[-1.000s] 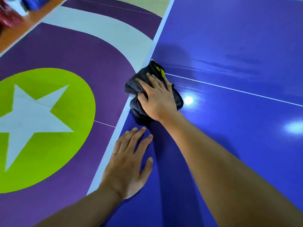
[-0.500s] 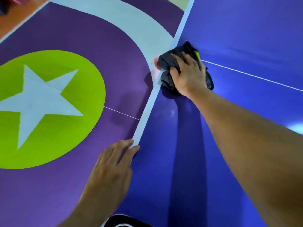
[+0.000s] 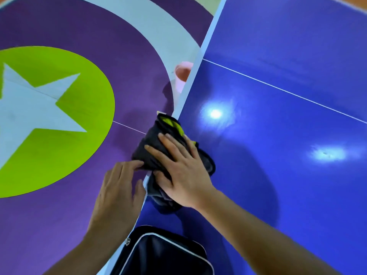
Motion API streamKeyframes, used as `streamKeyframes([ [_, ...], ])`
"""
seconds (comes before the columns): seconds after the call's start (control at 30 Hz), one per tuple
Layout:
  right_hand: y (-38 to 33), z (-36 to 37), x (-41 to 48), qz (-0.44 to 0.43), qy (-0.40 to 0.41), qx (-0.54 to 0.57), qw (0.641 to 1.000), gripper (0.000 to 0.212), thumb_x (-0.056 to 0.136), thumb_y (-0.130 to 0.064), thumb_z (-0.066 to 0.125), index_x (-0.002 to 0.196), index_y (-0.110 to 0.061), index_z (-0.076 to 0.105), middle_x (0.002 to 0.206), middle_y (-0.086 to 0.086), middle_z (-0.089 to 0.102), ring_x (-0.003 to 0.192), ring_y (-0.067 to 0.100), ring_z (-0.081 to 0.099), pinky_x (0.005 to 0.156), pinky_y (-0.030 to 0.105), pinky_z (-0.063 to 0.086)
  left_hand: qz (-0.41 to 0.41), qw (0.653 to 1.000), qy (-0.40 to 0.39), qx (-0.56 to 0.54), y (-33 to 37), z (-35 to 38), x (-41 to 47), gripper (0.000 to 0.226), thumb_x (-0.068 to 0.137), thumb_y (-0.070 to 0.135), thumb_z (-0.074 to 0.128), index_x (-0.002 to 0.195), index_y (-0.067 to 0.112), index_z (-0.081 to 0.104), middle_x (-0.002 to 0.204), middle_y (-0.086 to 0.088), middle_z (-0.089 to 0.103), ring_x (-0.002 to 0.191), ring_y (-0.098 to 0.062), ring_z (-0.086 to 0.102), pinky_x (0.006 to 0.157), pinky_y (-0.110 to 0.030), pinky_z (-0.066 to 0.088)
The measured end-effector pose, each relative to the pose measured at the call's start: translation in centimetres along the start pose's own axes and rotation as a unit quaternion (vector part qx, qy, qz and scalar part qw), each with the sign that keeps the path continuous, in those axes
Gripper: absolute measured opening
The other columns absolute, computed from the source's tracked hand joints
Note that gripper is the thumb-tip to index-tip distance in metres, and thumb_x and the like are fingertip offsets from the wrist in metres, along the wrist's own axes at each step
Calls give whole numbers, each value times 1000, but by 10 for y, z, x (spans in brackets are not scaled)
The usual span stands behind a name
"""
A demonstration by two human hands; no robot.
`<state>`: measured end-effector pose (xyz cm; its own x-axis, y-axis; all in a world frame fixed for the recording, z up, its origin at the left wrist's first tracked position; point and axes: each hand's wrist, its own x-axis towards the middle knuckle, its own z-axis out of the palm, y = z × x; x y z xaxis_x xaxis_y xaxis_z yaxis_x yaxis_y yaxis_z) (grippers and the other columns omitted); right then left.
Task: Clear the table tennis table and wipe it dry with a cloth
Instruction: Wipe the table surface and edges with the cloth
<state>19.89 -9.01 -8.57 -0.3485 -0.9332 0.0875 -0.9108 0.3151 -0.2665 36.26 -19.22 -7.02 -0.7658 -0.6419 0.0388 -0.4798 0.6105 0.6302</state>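
A crumpled dark grey cloth (image 3: 158, 132) with a yellow-green patch lies over the white left edge of the blue table tennis table (image 3: 278, 135), part of it hanging off the side. My right hand (image 3: 182, 171) presses flat on top of the cloth, fingers spread. Just off the table's edge is my left hand (image 3: 117, 191); its fingertips touch the overhanging part of the cloth and its thumb sits at the edge. Light glares off the glossy tabletop in two spots.
A dark zipped bag (image 3: 164, 253) with white piping sits at the table's near edge, right below my hands. A pink cup (image 3: 182, 74) stands on the floor beside the table's edge, farther off. The floor (image 3: 59, 116) is purple with a green circle and a white star.
My right hand has dragged the cloth back along the table's edge toward me. My left hand has come up to touch the cloth. The pink cup and the bag have come into view.
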Motion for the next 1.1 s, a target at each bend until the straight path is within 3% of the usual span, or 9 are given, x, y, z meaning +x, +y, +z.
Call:
streamKeyframes([
  [0.1,22,-1,13,2,11,15,1000,56,93,-45,49,148,-34,52,161,0,40,151,17,31,124,49,17,-5,1000,15,-19,9,6,5,37,86,7,48,120,19,57,112,1,57,98,-29,56,88,-35,41],
  [0.2,62,-3,66,115,66,0,991,56,92,-48,41,144,-33,56,157,4,45,147,21,37,121,51,23,23,1000,4,-8,12,12,9,37,88,-4,54,117,18,60,111,6,54,94,-23,54,82,-28,40],
  [0.37,94,-8,126,230,47,-9,972,60,95,-50,33,153,-34,42,165,3,33,153,19,24,126,46,5,119,992,-21,40,24,24,23,34,85,4,53,116,15,63,120,1,57,100,-24,57,91,-36,46],
  [0.5,91,-5,109,169,65,-13,983,59,94,-49,36,151,-33,46,162,6,36,151,20,28,125,49,10,145,985,-43,79,34,42,43,39,88,8,52,125,9,62,137,-8,55,122,-31,56,104,-44,44],
  [0.63,149,-22,97,139,62,-13,988,62,94,-51,32,153,-37,42,161,3,39,151,18,29,126,46,14,163,975,-59,141,36,58,53,44,95,18,45,135,6,58,148,-13,48,137,-35,46,113,-46,38],
  [0.83,264,-60,44,409,142,-38,900,62,93,-51,34,153,-36,43,162,6,36,150,23,30,126,44,11,145,979,-38,139,40,61,51,42,98,21,41,132,6,60,148,-11,49,138,-35,45,114,-45,36],
  [1.0,275,-70,39,582,147,-17,799,61,99,-47,33,159,-35,31,169,6,20,156,20,14,125,53,0,131,978,-44,156,44,58,52,42,97,20,40,132,5,59,146,-12,49,135,-36,47,111,-47,38],
  [1.07,251,-59,66,578,145,-19,803,62,98,-46,36,159,-35,31,169,11,18,157,23,11,124,57,-2,125,977,-46,170,45,59,52,43,96,20,40,132,6,59,145,-11,49,134,-36,48,109,-48,38],
  [1.1,232,-51,83,542,137,-17,829,62,98,-46,38,158,-35,32,169,12,18,157,23,11,124,57,-3,123,976,-47,171,45,59,52,43,97,21,40,132,6,58,145,-11,49,133,-36,48,109,-48,39],
])
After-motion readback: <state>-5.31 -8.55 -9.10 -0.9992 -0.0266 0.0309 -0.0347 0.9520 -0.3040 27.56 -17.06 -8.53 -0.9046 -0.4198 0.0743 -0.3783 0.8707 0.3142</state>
